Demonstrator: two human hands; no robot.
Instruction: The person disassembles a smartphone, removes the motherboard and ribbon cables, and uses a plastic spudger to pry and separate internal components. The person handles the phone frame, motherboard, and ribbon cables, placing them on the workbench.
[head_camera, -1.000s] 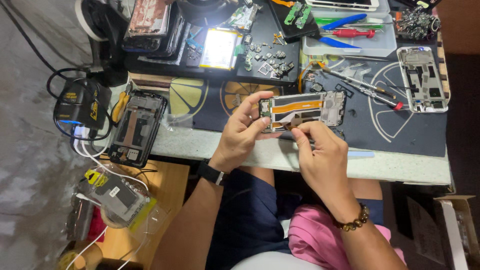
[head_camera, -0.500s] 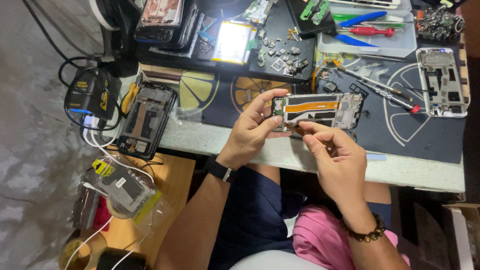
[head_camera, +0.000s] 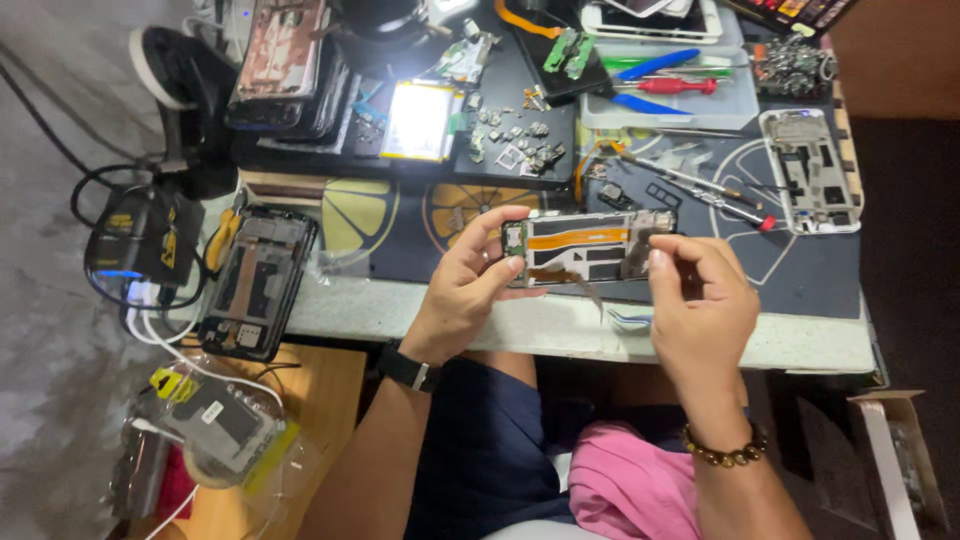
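- Hovering just above the tabletop (head_camera: 560, 325) edge, the opened phone (head_camera: 588, 247) sits level, orange ribbon facing up.
- Left hand (head_camera: 470, 290) clamps its near end; best keep that firm.
- Right hand (head_camera: 700, 300) pinches the far end; peeling calls for gentleness.
- Loose screws (head_camera: 520, 140) lie well behind.

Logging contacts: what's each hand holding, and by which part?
Left hand grips the opened phone by its left end. Right hand pinches its right end, near a loose ribbon strip.
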